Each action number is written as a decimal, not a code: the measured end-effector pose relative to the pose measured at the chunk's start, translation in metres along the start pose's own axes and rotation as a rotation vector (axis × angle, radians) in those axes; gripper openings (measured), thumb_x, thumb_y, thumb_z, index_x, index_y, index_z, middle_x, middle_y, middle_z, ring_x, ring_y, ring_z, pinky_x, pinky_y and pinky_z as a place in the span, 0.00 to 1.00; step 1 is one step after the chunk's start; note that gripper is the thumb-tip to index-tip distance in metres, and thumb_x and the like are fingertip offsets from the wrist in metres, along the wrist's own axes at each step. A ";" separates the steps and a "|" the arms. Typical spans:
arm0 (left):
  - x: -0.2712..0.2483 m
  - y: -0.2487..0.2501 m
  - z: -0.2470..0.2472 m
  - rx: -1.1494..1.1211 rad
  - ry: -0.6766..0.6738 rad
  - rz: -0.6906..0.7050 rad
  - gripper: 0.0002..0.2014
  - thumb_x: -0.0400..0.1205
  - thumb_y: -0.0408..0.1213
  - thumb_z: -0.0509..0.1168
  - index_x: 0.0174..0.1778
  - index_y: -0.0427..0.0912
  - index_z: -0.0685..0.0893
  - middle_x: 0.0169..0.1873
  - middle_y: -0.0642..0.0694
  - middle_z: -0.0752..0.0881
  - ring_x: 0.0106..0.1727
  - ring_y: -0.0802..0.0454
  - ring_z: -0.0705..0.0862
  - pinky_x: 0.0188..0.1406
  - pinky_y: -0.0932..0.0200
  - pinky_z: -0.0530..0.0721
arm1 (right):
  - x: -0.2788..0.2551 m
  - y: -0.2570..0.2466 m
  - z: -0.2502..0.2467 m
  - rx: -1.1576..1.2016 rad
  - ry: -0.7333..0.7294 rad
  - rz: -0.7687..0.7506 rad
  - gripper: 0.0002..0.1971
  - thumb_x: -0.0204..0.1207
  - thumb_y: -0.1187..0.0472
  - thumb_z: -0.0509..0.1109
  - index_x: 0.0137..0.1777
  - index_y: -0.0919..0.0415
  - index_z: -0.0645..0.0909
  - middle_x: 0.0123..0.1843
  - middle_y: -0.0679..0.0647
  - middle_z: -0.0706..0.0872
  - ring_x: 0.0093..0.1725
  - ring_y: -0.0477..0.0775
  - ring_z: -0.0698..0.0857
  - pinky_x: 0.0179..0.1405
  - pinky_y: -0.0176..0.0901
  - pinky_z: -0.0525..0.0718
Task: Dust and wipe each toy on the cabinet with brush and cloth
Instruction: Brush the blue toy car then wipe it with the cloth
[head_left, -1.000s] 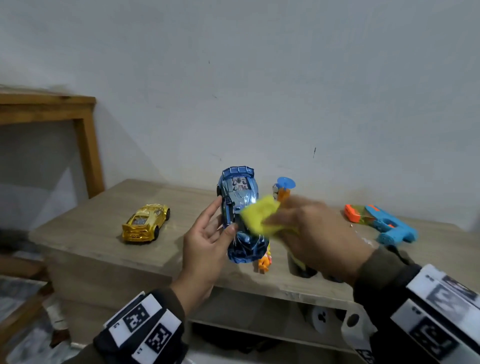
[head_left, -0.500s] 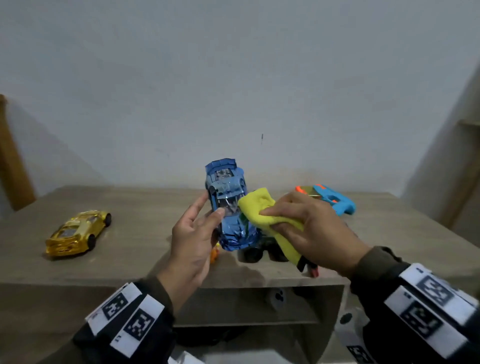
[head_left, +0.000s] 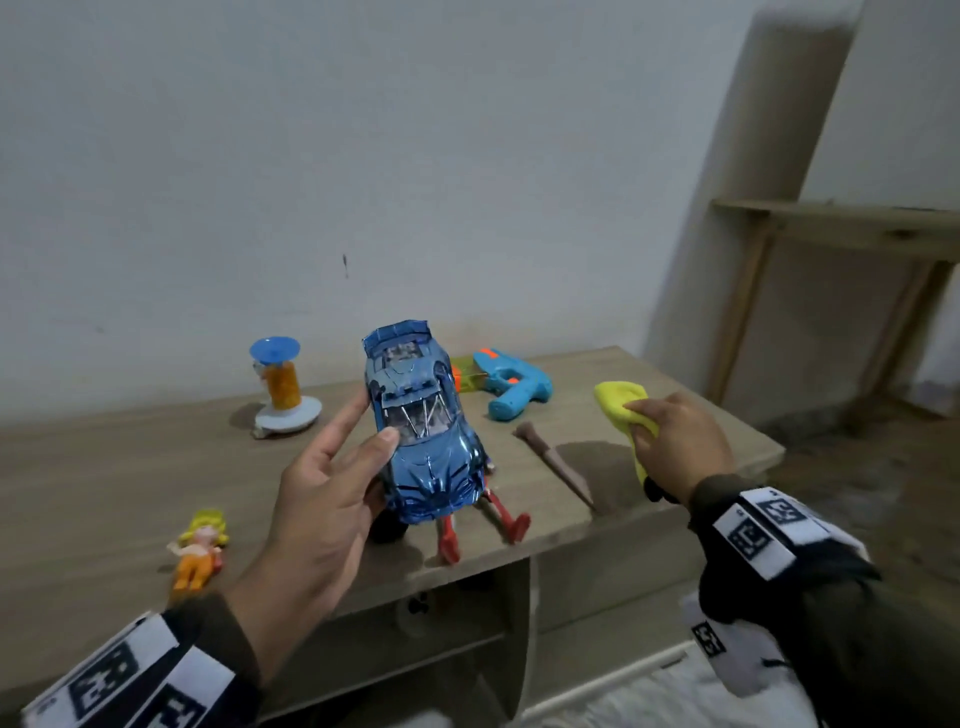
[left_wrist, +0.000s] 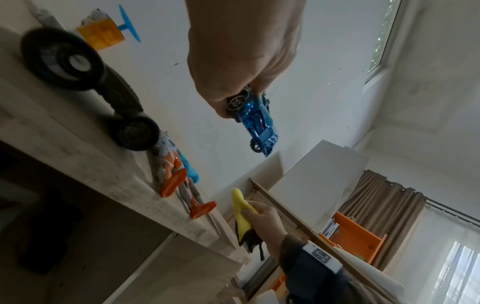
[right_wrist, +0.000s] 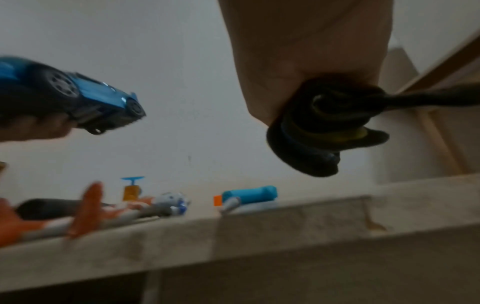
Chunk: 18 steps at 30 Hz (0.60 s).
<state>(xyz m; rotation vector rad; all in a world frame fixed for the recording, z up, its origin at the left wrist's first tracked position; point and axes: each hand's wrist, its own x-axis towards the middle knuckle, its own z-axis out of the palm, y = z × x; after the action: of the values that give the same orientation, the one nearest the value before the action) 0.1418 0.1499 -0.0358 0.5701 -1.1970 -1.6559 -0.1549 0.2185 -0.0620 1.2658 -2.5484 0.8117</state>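
We hold the blue car (head_left: 423, 431) above the cabinet's (head_left: 104, 467) front edge, left hand (head_left: 317, 499) fingers gripping it; right hand (head_left: 675, 447) clutches the cloth (head_left: 621, 402). A loosened grip risks a drop.

Left hand (head_left: 332, 499) raised, fingers curled gripping; right hand (head_left: 675, 441) clenched, lower.

Wooden cabinet (head_left: 130, 467) carries doll (head_left: 199, 545), water gun (head_left: 514, 387), brush (head_left: 553, 464).

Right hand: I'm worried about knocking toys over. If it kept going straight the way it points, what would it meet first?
Probably nothing: the right hand, holding the cloth, points over bare cabinet toward the wall; depth is unclear.
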 end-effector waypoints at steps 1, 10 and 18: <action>0.002 -0.003 0.005 0.001 -0.009 -0.010 0.24 0.80 0.25 0.60 0.71 0.48 0.75 0.39 0.53 0.92 0.40 0.60 0.90 0.33 0.67 0.87 | 0.006 0.009 0.007 0.001 0.003 0.025 0.17 0.75 0.59 0.67 0.64 0.55 0.82 0.56 0.64 0.80 0.57 0.66 0.81 0.55 0.50 0.77; 0.021 -0.026 0.019 0.047 -0.016 -0.068 0.24 0.79 0.26 0.60 0.71 0.49 0.76 0.37 0.49 0.92 0.42 0.57 0.91 0.35 0.65 0.88 | 0.031 0.036 0.067 0.062 -0.092 0.042 0.21 0.77 0.60 0.62 0.71 0.58 0.75 0.72 0.65 0.75 0.71 0.63 0.72 0.70 0.51 0.69; 0.025 -0.033 0.021 0.042 0.004 -0.090 0.25 0.79 0.26 0.61 0.71 0.47 0.76 0.39 0.46 0.92 0.43 0.55 0.91 0.39 0.63 0.89 | 0.008 -0.006 0.065 0.020 0.088 -0.325 0.16 0.70 0.51 0.72 0.54 0.60 0.86 0.48 0.62 0.88 0.52 0.66 0.82 0.52 0.54 0.80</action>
<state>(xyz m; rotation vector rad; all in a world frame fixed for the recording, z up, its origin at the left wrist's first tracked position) 0.1004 0.1375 -0.0532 0.6623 -1.2210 -1.7074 -0.1504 0.1750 -0.1106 1.5580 -2.1912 0.8020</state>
